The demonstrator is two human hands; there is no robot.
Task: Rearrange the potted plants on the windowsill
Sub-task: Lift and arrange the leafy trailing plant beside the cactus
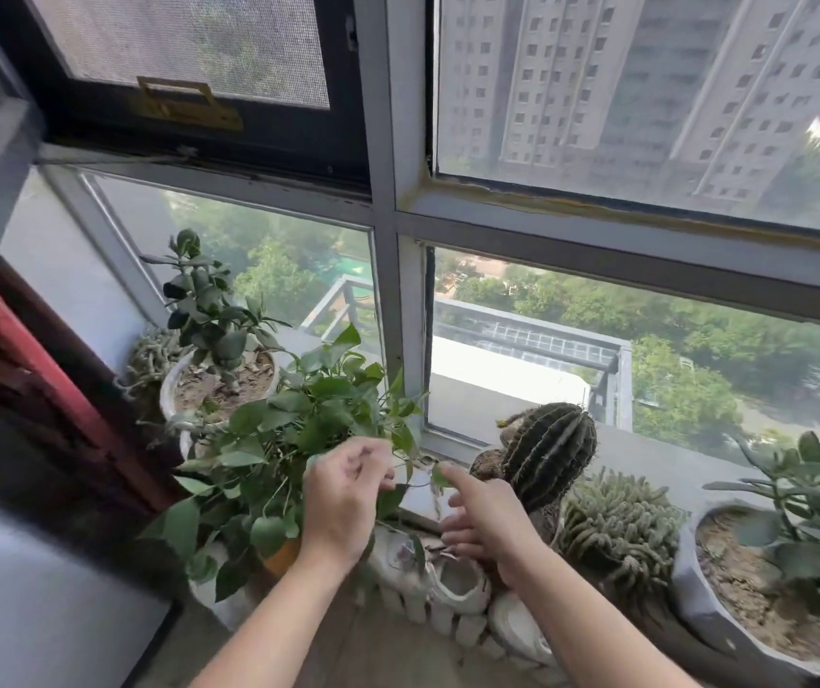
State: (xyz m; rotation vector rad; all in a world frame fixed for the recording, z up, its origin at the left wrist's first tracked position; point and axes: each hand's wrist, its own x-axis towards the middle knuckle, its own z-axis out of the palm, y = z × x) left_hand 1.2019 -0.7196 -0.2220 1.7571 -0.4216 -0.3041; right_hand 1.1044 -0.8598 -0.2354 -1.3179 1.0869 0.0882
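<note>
While we look down at the windowsill, both bare hands are up in front of the leafy vine plant at left of centre. Our left hand has its fingers curled in and pinched on a thin trailing stem of that plant. Our right hand has its index finger stretched out to a small leaf at the end of the same stem, other fingers loosely bent, gripping nothing.

The vine plant's pot shows only as an orange patch under the leaves, near the front edge of the sill. Behind it on the left stands a jade plant in a white pot with dry soil. A grey trailing succulent sits in the far left corner, just beside that white pot.

Right of our hands a dark ribbed cactus leans to the left. Next to it is a spiky clump succulent. Farthest right is a second jade plant in a big grey pot, partly cut off by the frame edge.

Under our right wrist lie white shoes, with a low white picket edging along the front.

The window frame is grey, and we see trees and tower blocks outside.
</note>
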